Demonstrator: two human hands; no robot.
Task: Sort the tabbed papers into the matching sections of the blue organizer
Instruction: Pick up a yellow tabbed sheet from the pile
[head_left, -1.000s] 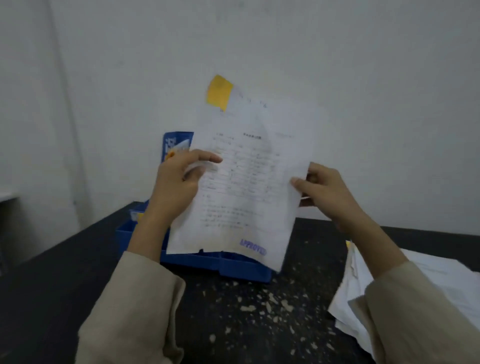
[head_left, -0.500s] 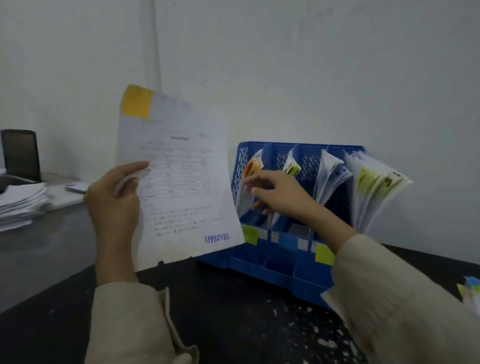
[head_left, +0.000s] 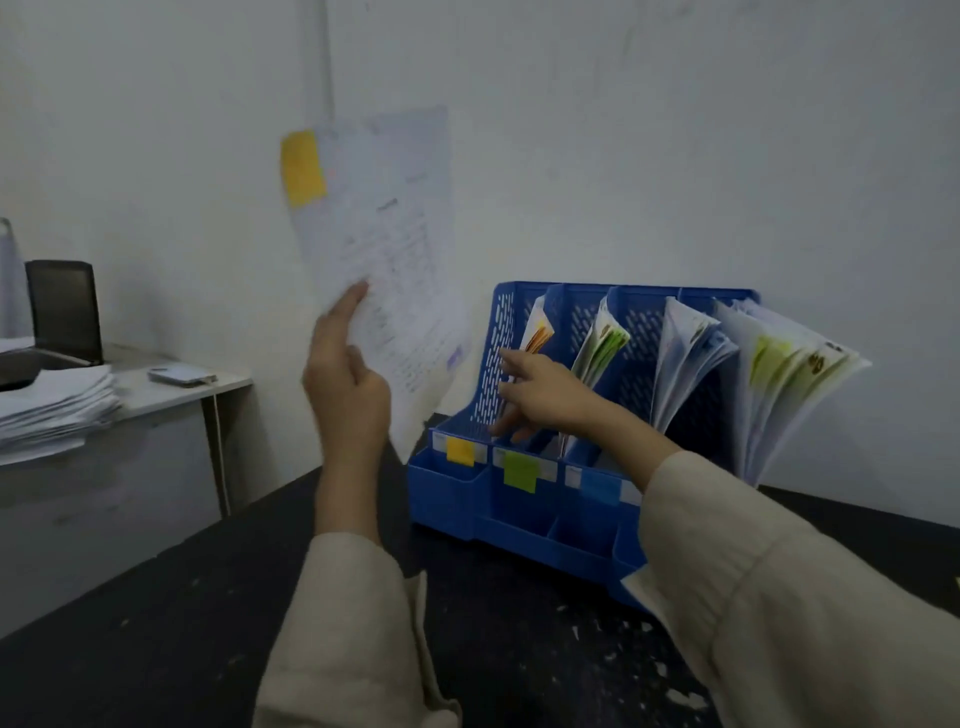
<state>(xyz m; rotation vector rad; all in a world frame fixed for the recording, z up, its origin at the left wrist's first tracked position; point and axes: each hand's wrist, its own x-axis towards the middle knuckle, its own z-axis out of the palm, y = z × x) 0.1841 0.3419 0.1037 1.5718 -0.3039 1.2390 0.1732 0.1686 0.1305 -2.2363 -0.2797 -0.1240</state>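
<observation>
since the earlier frame the yellow-tabbed paper (head_left: 384, 270) has risen and tilted, blurred. left hand (head_left: 345, 384) holds it by its lower edge, fingers (head_left: 347, 306) pinching the sheet, above the dark desk (head_left: 156, 623) just left of the blue organizer (head_left: 467, 493). right hand (head_left: 540, 389) reaches into the leftmost section by the orange-tabbed papers (head_left: 537, 332), fingers loosely spread, index extended; actual contact with the papers not discernible.

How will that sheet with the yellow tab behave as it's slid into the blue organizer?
Probably floppy: the sheet is thin and held by the left hand at one edge only. It looks very light. The papers already in the blue organizer fan and droop forward, so it may well bend over too.
</observation>
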